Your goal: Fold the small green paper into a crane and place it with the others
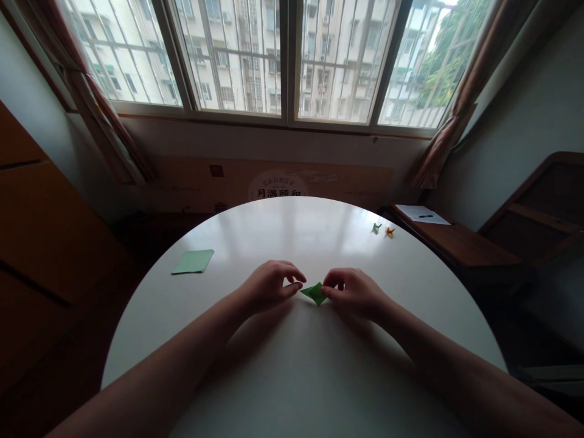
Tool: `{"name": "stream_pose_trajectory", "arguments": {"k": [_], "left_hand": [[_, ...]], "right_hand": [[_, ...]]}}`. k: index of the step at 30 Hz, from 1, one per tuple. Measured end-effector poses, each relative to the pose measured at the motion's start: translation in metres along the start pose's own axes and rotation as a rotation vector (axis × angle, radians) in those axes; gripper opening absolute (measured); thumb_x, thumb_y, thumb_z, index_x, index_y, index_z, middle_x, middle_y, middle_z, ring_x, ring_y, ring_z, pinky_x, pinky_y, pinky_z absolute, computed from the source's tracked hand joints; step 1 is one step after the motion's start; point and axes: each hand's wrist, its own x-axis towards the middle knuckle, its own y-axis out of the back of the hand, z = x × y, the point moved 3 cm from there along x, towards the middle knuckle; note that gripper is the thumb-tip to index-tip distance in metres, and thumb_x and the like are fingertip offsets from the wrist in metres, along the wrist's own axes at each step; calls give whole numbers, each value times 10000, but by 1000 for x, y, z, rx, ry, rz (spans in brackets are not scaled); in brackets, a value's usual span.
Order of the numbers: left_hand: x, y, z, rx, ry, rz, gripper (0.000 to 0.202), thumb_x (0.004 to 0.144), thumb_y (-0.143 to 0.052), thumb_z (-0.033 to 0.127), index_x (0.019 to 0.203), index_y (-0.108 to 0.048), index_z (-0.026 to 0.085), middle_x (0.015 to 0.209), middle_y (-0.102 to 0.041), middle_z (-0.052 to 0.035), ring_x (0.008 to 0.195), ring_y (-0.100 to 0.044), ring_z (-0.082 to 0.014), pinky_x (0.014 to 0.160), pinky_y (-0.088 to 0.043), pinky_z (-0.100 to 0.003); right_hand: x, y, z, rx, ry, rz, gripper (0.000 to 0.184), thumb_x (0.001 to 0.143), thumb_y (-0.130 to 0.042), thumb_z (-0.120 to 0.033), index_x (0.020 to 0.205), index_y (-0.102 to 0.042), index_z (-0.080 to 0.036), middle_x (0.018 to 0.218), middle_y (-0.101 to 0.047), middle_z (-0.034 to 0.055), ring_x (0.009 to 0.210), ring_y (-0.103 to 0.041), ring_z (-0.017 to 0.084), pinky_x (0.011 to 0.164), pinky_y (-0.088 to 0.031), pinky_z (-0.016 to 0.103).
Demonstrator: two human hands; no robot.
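Note:
A small folded piece of green origami paper (315, 293) with pointed corners is held just above the round white table, between my two hands. My right hand (353, 292) pinches its right corner between thumb and fingers. My left hand (275, 283) is at the paper's left tip, its fingers curved and a gap showing between thumb and index finger. The left thumb lies very close to that tip; whether it touches is hard to make out.
A stack of light green paper squares (193, 261) lies at the left of the white table (292, 377). Two small folded paper figures, one green (376, 228) and one orange (389, 232), stand at the far right. Beyond, a wooden chair (438, 240) bears a white sheet (417, 214) and a pen (426, 216).

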Motion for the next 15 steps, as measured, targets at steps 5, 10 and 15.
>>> {"name": "stream_pose_trajectory", "arguments": {"k": [5, 10, 15], "left_hand": [[0, -13, 0, 66, -73, -7, 261, 802, -612, 166, 961, -799, 254, 998, -757, -63, 863, -677, -209, 784, -489, -293], [2, -10, -15, -272, 125, 44, 264, 746, -646, 239, 961, -789, 186, 956, -745, -81, 835, -651, -199, 753, -490, -282], [5, -4, -23, -395, 259, 20, 335, 768, -634, 344, 997, -761, 135, 946, -745, -101, 764, -644, -181, 641, -486, -258]], "right_hand": [[3, 6, 3, -102, 27, -22, 173, 797, -677, -368, 853, -776, -238, 776, -714, 29, 691, -620, 181, 606, -412, 279], [8, 8, 10, -69, -23, 3, 257, 851, -617, -428, 960, -775, -257, 862, -740, 31, 755, -641, 199, 643, -417, 289], [17, 8, 16, -42, -55, 37, 285, 859, -600, -437, 934, -766, -218, 871, -749, 43, 766, -652, 205, 653, -425, 286]]}}
